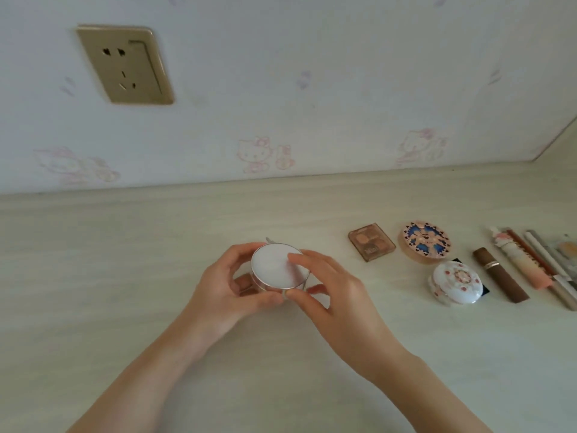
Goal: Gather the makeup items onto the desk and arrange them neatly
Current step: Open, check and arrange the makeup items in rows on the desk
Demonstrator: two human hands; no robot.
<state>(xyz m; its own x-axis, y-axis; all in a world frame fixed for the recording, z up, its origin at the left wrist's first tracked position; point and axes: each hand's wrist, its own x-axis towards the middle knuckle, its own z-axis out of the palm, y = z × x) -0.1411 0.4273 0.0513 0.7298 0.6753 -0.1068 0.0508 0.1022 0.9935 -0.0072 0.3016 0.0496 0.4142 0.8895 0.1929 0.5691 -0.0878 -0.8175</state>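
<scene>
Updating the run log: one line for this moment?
left hand + right hand: hold white round compact | desk | others lined right

Three round compacts: one white-lidded (278,265), one with a blue-and-pink patterned lid (425,241), one white with red florets (456,282). One square brown eyeshadow palette (371,242) and one brown lipstick tube (500,275). At least three slender stick-shaped items (530,260) lie at the right edge, their full count cut off; two hands (218,285) (337,295) and one wall socket (125,64).
</scene>
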